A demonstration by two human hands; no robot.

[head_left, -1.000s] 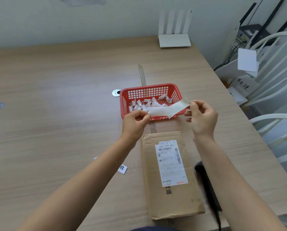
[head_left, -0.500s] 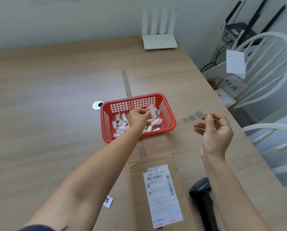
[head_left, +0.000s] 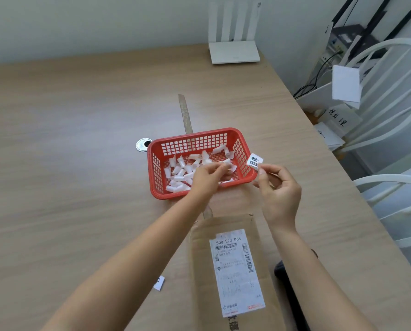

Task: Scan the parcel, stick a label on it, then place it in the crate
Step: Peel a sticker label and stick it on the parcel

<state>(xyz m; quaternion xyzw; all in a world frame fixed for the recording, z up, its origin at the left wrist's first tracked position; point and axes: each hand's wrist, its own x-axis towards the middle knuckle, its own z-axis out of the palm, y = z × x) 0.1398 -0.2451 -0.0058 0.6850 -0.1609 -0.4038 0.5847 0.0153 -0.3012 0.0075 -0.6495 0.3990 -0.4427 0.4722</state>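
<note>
A flat brown cardboard parcel [head_left: 233, 237] with a white shipping label [head_left: 236, 271] lies on the table in front of me. My right hand [head_left: 279, 194] pinches a small white label with black print [head_left: 254, 161] between thumb and forefinger, beside the right end of a red plastic basket [head_left: 156, 168]. My left hand [head_left: 208, 176] reaches into that basket, its fingers loose over several curled white paper scraps [head_left: 180, 173]; I see nothing gripped in it. A black scanner [head_left: 283, 273] lies right of the parcel, mostly hidden by my right forearm.
A small printed label [head_left: 159, 282] lies on the table left of the parcel. A round cable grommet [head_left: 143, 144] sits left of the basket. A white router [head_left: 234, 51] stands at the far edge. White chairs [head_left: 390, 130] and boxes crowd the table's right side.
My left hand carried the white backing strip into the basket and loosened its fingers there. My right hand kept the peeled label and drew nearer the basket's right end. The view shifted down.
</note>
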